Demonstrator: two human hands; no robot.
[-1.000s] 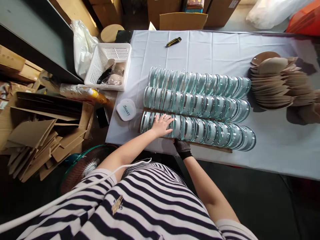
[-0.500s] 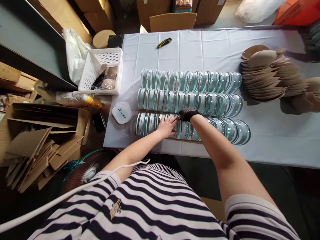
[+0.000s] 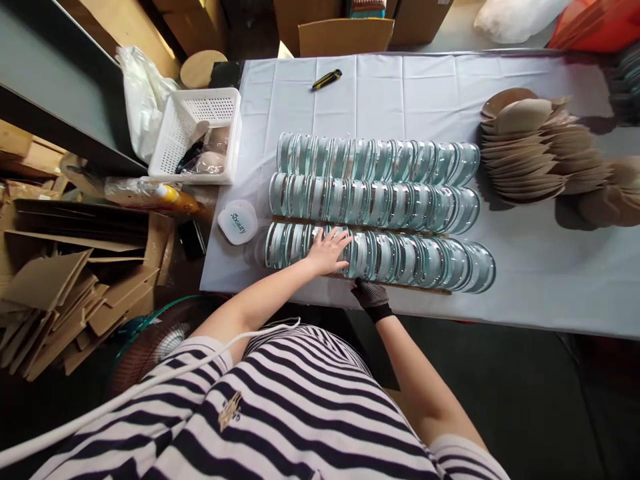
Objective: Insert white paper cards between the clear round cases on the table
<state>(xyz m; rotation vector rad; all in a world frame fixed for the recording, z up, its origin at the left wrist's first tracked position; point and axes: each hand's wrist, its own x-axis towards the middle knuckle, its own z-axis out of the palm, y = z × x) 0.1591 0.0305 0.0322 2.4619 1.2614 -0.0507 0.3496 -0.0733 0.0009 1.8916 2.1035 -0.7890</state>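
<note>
My bare left hand lies with fingers spread on the front row of clear, greenish plastic cases, which stand on edge side by side. My right hand, in a dark knit glove, is at the near side of that row, by the brown strip under it. Its fingertips are hard to make out there. Behind lie a middle row of cases and a back row of cases. A white lid marked "beauty" rests left of the rows.
A yellow-and-black utility knife lies at the back of the white-covered table. Stacked beige pads sit on the right. A white basket holds bagged items at left. Below it are flattened cardboard pieces and a fan.
My right hand has drawn back from between the middle and front rows to the near side of the front row. My left hand stays on the front row.
</note>
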